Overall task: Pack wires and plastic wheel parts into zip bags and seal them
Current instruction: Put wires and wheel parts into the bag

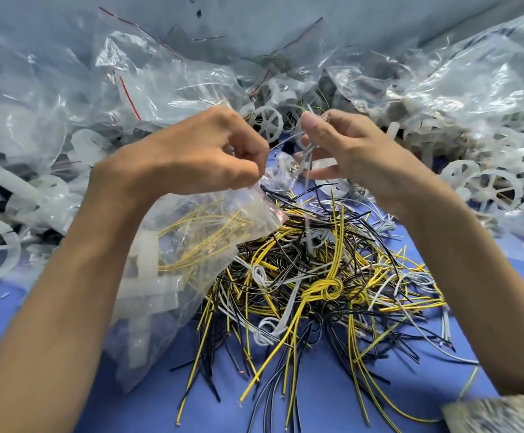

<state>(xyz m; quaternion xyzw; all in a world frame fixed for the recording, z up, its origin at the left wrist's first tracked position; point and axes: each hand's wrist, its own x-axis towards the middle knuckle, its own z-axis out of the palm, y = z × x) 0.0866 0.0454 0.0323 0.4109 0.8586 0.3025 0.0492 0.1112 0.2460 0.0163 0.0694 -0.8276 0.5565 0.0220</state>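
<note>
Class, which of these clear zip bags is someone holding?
The bag with yellow wires inside, below the left hand, which grips its mouth. The other bags lie piled behind. The right hand pinches pale wires.

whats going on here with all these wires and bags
A person is filling a small zip bag. The left hand grips the bag near its mouth; yellow wires and a white plastic part already lie inside. The right hand pinches a few pale wires beside the mouth, above the loose wire pile on the blue table. The bag does not look sealed yet. Plastic wheels lie around.
</note>
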